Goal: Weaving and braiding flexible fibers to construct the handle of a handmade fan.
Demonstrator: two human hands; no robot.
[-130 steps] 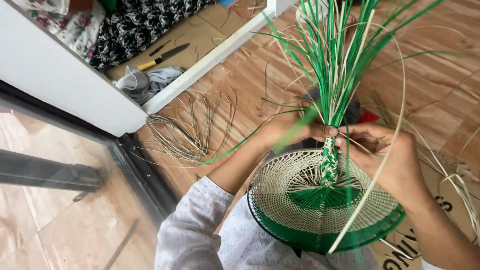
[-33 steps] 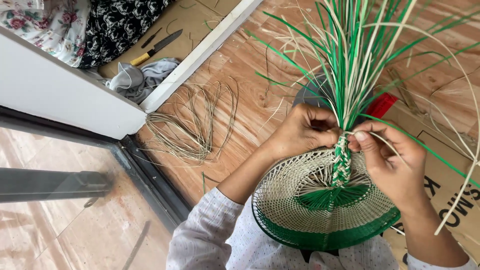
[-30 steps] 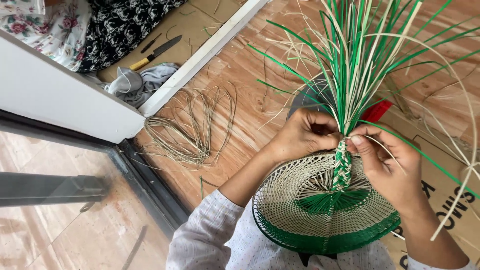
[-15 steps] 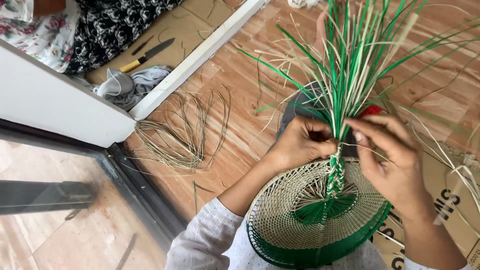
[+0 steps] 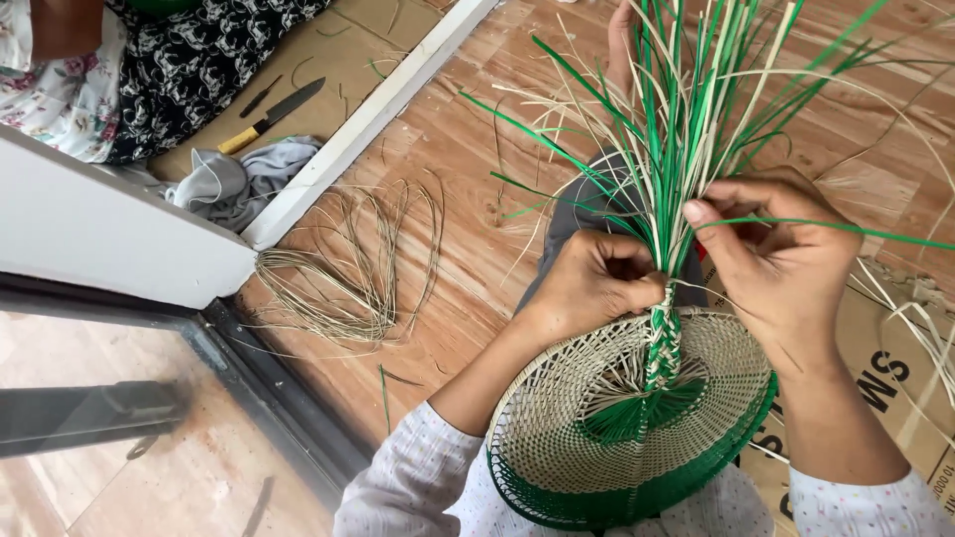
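The woven fan [image 5: 637, 418] is lying in the person's lap, its round face of pale strands edged with a green rim, and a green-and-pale braid [image 5: 665, 343] is rising from its centre. The left hand [image 5: 597, 283] is closing in a fist around the base of the loose strips [image 5: 696, 129], right at the top of the braid. The right hand [image 5: 781, 254] is curling just beside it, pinching a single green strip [image 5: 846, 229] that is running off to the right. The other strips are fanning upward, green and cream mixed. On the wooden floor [image 5: 468, 229] to the left, a loop of dry fibres [image 5: 348, 268] is lying near a white door frame [image 5: 368, 114]. Beyond that, a knife [image 5: 269, 114] with a yellow handle is resting on cardboard beside a grey cloth [image 5: 234, 184].
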